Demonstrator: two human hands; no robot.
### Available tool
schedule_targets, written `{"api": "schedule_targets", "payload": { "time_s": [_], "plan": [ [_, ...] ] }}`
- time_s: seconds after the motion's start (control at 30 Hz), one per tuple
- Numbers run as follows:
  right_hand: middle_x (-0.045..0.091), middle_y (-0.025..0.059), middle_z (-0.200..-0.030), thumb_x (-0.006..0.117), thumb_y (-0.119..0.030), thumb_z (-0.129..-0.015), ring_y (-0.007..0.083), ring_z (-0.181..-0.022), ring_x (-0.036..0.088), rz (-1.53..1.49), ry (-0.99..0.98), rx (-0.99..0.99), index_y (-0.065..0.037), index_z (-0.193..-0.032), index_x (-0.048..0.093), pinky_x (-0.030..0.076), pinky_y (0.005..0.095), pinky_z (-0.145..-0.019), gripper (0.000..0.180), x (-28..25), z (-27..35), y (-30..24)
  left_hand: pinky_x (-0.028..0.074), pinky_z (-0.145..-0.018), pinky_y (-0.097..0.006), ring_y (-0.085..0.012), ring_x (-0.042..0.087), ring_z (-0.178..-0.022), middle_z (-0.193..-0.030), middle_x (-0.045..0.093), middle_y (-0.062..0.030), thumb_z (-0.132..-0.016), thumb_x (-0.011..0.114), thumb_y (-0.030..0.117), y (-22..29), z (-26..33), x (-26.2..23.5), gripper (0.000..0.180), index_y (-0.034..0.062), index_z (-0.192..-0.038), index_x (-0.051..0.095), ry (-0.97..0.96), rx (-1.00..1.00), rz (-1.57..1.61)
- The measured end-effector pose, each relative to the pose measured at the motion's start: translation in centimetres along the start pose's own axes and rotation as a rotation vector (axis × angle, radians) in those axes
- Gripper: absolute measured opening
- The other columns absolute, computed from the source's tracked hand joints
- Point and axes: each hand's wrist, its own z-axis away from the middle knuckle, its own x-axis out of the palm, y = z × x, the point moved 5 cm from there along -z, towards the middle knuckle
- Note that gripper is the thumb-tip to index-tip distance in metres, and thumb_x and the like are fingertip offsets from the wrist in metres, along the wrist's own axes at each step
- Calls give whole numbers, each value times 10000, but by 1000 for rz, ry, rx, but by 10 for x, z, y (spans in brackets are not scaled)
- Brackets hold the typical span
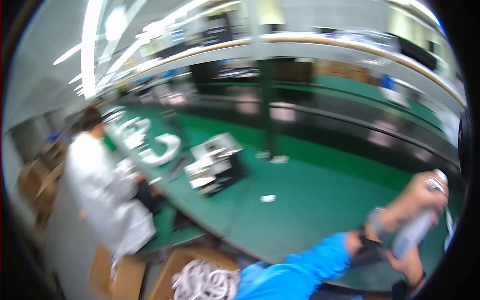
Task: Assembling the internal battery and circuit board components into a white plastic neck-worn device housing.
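At the far right, my left hand point(425, 192) is closed around the upper part of a long white object point(416, 231), whose kind the motion blur hides. It is held tilted above the green table point(295, 220). My left arm wears a blue sleeve and a dark wristband. Below, my right hand point(409, 266) is at the lower end of the white object, thumb against it; its other fingers are mostly hidden.
A box point(215, 162) with white pieces stands mid-table, beside curved white parts point(162, 150). A small white piece point(268, 198) lies nearer. A cardboard box point(200, 255) holds white coils point(206, 281). A person in a white coat point(107, 185) sits at left. A shelf point(320, 41) runs above.
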Motion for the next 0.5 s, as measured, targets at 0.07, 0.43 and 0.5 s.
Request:
{"api": "schedule_targets", "payload": {
  "time_s": [0.07,0.43,0.5],
  "plan": [
    [637,156,-1048,740,-304,-791,322,-911,647,-605,-198,334,-55,-1151,595,526,437,-803,461,54,-11,24,536,-593,-299,-149,627,-627,-767,648,-71,-754,718,107,6,-4,-39,244,20,-970,644,216,92,-246],
    [658,152,-674,654,-225,-773,378,-653,660,-155,-114,286,-47,-827,632,541,464,-611,187,-7,-66,-10,556,-553,-326,-166,609,-606,-751,562,-40,-901,622,232,-32,-24,-68,208,95,-1014,512,244,77,-163],
    [661,153,-705,693,-233,-767,377,-665,654,-324,-35,236,-49,-877,624,542,445,-619,225,-12,-62,-16,553,-570,-319,-148,609,-629,-767,568,-22,-931,610,251,-30,-18,-72,183,112,-1020,531,327,93,-91]
  ]
}}
